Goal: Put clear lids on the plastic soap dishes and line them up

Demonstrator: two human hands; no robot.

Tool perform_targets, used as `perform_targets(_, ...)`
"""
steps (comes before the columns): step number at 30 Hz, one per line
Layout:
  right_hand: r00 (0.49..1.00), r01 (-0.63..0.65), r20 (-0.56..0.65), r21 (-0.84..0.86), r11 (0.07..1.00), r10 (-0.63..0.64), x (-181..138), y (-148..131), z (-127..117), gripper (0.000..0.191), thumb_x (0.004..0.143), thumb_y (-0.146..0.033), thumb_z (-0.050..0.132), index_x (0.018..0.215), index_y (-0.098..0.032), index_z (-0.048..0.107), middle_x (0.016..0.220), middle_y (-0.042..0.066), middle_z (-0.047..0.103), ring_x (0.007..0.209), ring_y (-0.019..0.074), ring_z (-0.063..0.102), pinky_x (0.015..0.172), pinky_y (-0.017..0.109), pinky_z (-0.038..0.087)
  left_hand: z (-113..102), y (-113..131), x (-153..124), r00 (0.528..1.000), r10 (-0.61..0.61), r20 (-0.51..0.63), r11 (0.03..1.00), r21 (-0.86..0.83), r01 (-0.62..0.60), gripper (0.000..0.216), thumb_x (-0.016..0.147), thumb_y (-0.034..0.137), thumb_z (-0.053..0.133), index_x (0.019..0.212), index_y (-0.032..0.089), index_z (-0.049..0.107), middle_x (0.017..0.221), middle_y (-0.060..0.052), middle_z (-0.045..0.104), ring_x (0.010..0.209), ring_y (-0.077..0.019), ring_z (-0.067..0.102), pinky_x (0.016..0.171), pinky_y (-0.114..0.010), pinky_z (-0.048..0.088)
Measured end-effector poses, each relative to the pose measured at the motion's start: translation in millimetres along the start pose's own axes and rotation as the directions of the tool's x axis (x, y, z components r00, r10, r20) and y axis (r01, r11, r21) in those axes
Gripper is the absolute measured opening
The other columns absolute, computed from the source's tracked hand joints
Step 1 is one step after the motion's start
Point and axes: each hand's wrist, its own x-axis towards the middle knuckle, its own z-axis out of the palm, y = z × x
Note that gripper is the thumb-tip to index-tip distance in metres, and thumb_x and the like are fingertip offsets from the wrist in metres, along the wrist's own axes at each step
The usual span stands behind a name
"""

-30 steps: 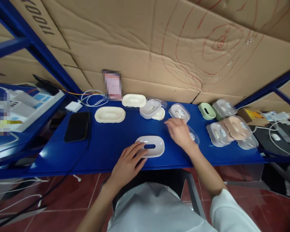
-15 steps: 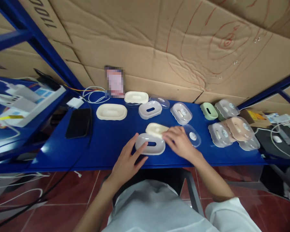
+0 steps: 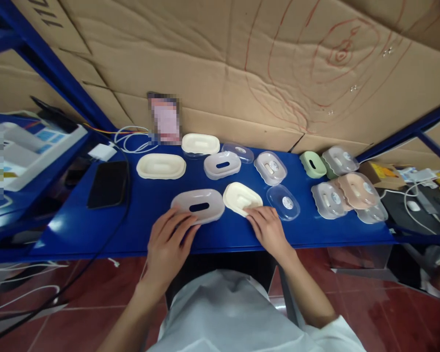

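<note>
My left hand [image 3: 172, 237] has its fingers over the near left rim of a pale grey oval soap dish [image 3: 214, 198] with a dark slot in its floor; its thumb is mostly hidden. My right hand [image 3: 269, 227] pinches the near edge of a cream oval soap tray [image 3: 232, 190], which sits just right of the grey dish. To the right of that tray lies a clear lid [image 3: 275, 195] with a round label. Behind are another cream tray [image 3: 144, 166], a second grey slotted dish [image 3: 210, 171] and a lidded grey soap box [image 3: 261, 168].
Several lidded soap boxes [image 3: 359, 186] and a green slotted dish [image 3: 308, 168] stand at the right of the blue table [image 3: 161, 234]. A black device [image 3: 108, 186] with a cable, a white adapter [image 3: 102, 152] and a blurred-out phone [image 3: 165, 120] are at the left and back.
The grey dish has moved left with my left hand, whose fingers have closed in on its rim. The cream tray now rests more openly beside it, with my right hand at its near edge.
</note>
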Motion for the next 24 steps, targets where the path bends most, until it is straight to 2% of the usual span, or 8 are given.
perform_targets(2, 1.0, -0.02, 0.004, -0.02, 1.0, 0.02, 3.8, -0.1, 5.4, 0.028, 0.112, -0.026, 0.052, 0.128, -0.024, 0.075, 0.111, 0.009, 0.078, 0.104, 0.0256, 0.072, 0.094, 0.043, 0.053, -6.2, -0.7, 1.4, 0.998, -0.046, -0.046, 0.999, 0.021, 0.047, 0.031, 0.098, 0.015, 0.072, 0.127, 0.027, 0.071, 0.12, -0.008, 0.075, 0.135, -0.0328, 0.064, 0.113, -0.058, 0.057)
perform_targets(5, 0.999, 0.036, 0.033, 0.074, 0.997, -0.039, 3.7, -1.6, 12.5, 0.029, 0.111, -0.029, 0.054, 0.132, -0.027, 0.074, 0.116, 0.009, 0.077, 0.112, 0.0256, 0.072, 0.1, 0.044, 0.056, -5.0, 2.4, 4.7, 0.997, -0.06, -0.048, 0.998, -0.037, 0.058, 0.03, 0.1, 0.016, 0.07, 0.127, 0.028, 0.07, 0.121, -0.007, 0.074, 0.135, -0.0314, 0.064, 0.114, -0.058, 0.057)
perform_targets(7, 0.998, 0.06, -0.016, 0.129, 0.99, -0.059, 0.8, -3.6, 15.0, 0.034, 0.11, -0.033, 0.056, 0.142, -0.027, 0.068, 0.129, 0.011, 0.074, 0.124, 0.0269, 0.069, 0.107, 0.045, 0.056, 5.3, 7.1, 9.8, 1.0, -0.007, 0.002, 0.996, -0.09, 0.007, 0.027, 0.101, 0.017, 0.069, 0.126, 0.028, 0.07, 0.121, -0.007, 0.074, 0.135, -0.0295, 0.064, 0.114, -0.055, 0.057)
perform_targets(10, 0.995, 0.061, -0.082, 0.085, 0.995, -0.054, -1.2, -3.4, 14.9, 0.053, 0.106, -0.045, 0.065, 0.155, -0.026, 0.057, 0.155, 0.017, 0.06, 0.148, 0.0334, 0.054, 0.119, 0.055, 0.049, 26.5, 14.0, 21.2, 0.989, 0.104, 0.106, 0.986, -0.14, -0.088, 0.02, 0.104, 0.02, 0.065, 0.123, 0.025, 0.07, 0.124, -0.007, 0.074, 0.137, -0.0272, 0.064, 0.114, -0.048, 0.058)
perform_targets(13, 0.99, 0.134, 0.033, 0.025, 0.991, -0.135, 0.8, 1.3, 13.3, 0.053, 0.106, -0.043, 0.065, 0.156, -0.028, 0.056, 0.167, 0.014, 0.049, 0.16, 0.0335, 0.04, 0.128, 0.061, 0.038, 36.8, 18.5, 29.3, 0.959, 0.164, 0.231, 0.983, -0.121, -0.139, 0.018, 0.106, 0.025, 0.063, 0.121, 0.024, 0.073, 0.128, -0.009, 0.075, 0.137, -0.0278, 0.064, 0.113, -0.045, 0.057)
perform_targets(16, 0.981, 0.165, 0.094, 0.045, 0.985, -0.169, 2.7, 3.0, 12.4, 0.043, 0.109, -0.031, 0.058, 0.153, -0.03, 0.06, 0.166, 0.01, 0.052, 0.159, 0.028, 0.043, 0.129, 0.057, 0.04, 29.0, 19.8, 25.6, 0.933, 0.177, 0.314, 0.984, -0.079, -0.16, 0.025, 0.104, 0.031, 0.067, 0.127, 0.025, 0.073, 0.138, -0.011, 0.072, 0.138, -0.0302, 0.064, 0.117, -0.05, 0.053)
perform_targets(20, 0.969, 0.216, 0.091, 0.123, 0.969, -0.228, 6.9, -10.0, 13.6, 0.04, 0.108, -0.024, 0.057, 0.148, -0.028, 0.064, 0.166, 0.007, 0.052, 0.162, 0.0259, 0.038, 0.13, 0.053, 0.041, 10.3, 11.5, 7.2, 0.935, 0.14, 0.325, 0.99, -0.022, -0.141, 0.032, 0.1, 0.031, 0.072, 0.132, 0.03, 0.072, 0.154, -0.011, 0.063, 0.148, -0.0343, 0.056, 0.127, -0.062, 0.039)
perform_targets(24, 0.962, 0.238, 0.104, 0.13, 0.962, -0.252, 16.0, -28.8, 20.5, 0.036, 0.109, -0.028, 0.059, 0.144, -0.027, 0.067, 0.16, 0.008, 0.059, 0.159, 0.026, 0.042, 0.131, 0.054, 0.039, 3.3, -6.7, -7.3, 0.945, 0.095, 0.313, 0.995, -0.046, -0.085, 0.036, 0.102, 0.027, 0.068, 0.138, 0.028, 0.068, 0.154, -0.012, 0.062, 0.154, -0.0348, 0.049, 0.123, -0.058, 0.048)
